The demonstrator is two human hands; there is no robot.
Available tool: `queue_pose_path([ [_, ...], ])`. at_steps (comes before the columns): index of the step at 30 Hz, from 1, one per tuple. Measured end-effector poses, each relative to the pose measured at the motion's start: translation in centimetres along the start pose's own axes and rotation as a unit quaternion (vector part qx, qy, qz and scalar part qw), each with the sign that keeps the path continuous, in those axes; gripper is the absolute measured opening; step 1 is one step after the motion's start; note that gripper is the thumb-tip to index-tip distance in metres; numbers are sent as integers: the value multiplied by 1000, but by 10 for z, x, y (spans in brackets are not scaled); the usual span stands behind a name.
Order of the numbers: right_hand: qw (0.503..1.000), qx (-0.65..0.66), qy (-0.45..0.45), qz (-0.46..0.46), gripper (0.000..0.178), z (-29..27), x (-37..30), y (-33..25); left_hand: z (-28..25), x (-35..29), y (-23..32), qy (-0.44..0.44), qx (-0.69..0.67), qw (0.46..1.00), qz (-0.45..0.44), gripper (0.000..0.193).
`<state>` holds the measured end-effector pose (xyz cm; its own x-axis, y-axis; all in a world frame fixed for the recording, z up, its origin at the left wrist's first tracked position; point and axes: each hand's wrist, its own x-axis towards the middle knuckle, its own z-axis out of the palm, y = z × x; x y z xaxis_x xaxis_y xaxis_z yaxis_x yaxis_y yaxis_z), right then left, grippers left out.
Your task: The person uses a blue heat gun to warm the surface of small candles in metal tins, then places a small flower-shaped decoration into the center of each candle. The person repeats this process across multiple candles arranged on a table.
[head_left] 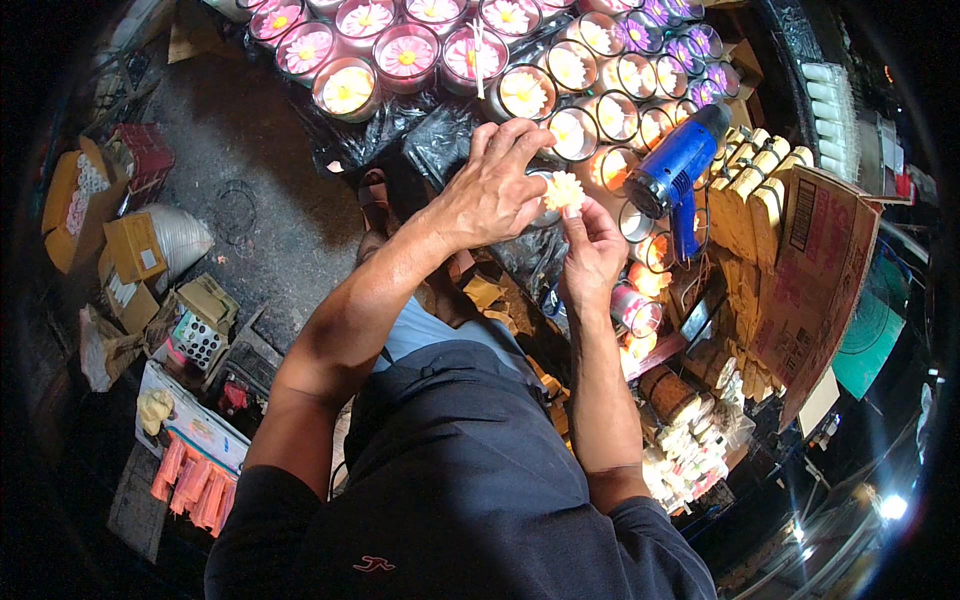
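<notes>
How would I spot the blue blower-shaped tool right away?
Start with the big spread of round glasses at the picture's top, then follow it down its right side. Above and right of the person's right hand, which pinches a pale flower, is the pistol-shaped blue tool. It is solid blue with dark ends and a handle, while the glasses beside it are see-through.

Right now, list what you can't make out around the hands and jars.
Head view:
- Left hand: its palm is hidden by its own back.
- Flower: its underside is hidden by its petals and the right hand.
- White jar: partly covered by the blue blower.
- Rearmost pink jars: cut off by the upper edge.
</notes>
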<state>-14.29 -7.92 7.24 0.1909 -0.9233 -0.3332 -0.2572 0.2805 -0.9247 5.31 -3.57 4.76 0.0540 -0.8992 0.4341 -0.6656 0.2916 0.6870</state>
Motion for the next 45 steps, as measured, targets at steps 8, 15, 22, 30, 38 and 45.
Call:
queue_pose_path([
  [8,999,-33,10,-31,25,5,-2,-3,0,3,1,-3,1,1000,-5,15],
  [15,996,-73,18,-53,25,5,-2,-1,1,1,-1,0,-6,1000,-7,14],
  [22,994,-96,21,-52,26,6,-3,-4,2,2,-2,0,-3,1000,-4,15],
  [30,994,-78,18,-68,24,6,-1,0,2,4,-2,-3,0,1000,-9,15],
  [38,986,-128,25,-108,22,9,-6,-1,2,4,-2,-1,-3,1000,-6,15],
  [45,977,-167,31,-127,25,13,-11,-6,4,-2,1,27,10,999,-36,17],
])
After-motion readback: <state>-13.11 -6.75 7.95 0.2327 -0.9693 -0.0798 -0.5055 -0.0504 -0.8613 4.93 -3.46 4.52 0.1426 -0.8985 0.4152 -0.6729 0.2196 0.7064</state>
